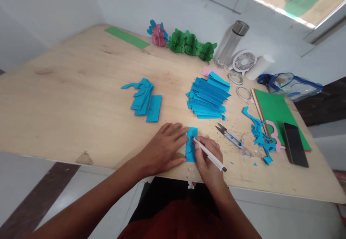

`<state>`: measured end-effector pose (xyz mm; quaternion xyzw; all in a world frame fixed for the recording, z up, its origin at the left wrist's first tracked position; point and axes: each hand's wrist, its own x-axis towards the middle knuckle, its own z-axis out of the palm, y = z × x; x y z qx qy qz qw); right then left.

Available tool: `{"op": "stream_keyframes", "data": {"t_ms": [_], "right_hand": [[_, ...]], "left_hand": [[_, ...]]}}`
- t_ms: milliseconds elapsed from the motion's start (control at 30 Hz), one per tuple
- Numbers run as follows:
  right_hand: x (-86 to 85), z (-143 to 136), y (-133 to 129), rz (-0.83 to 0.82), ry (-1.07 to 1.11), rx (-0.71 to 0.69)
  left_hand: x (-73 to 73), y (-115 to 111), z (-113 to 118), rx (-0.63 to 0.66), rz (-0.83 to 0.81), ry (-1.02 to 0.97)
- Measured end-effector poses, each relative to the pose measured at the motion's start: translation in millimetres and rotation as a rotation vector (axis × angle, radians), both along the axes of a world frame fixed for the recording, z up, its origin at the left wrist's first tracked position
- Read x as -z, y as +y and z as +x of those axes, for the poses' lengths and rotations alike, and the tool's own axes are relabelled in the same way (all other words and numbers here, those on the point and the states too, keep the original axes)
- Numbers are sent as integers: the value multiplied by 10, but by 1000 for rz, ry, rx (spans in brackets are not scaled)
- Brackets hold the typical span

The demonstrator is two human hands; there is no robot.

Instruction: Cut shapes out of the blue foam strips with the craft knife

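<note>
A blue paper piece (191, 152) with a curved line drawn on it lies near the table's front edge. My left hand (166, 149) rests flat beside it, fingers outstretched and their tips on its left edge. In my right hand (209, 159) is a white pen (212, 157), its tip touching the paper. Left of it lie several blue paper pieces (143, 98) with drawn curves, one of them (154, 108) set a little apart. A thick pile of blue paper strips (208, 98) sits just beyond my hands. Thread snips (230, 137) lie to the right.
Blue scraps (261, 134), a green paper stack (278, 109) and a black phone (295, 144) occupy the right. Along the wall stand green paper decorations (190, 44), a pink one (159, 35), a bottle (229, 46) and a small fan (244, 61). Tape rolls (243, 93) lie nearby.
</note>
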<state>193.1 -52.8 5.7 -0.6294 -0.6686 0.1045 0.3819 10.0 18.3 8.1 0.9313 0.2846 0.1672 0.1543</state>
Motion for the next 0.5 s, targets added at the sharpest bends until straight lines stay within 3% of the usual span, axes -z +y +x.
{"op": "stream_keyframes", "data": {"t_ms": [267,500], "right_hand": [[-10,-12,9,-3,-16,-2],[7,0,-4,-2,-9,-1]], "left_hand": [[104,-15,12,-25,2,-67],[108,-9,28,-22,1,-49]]}}
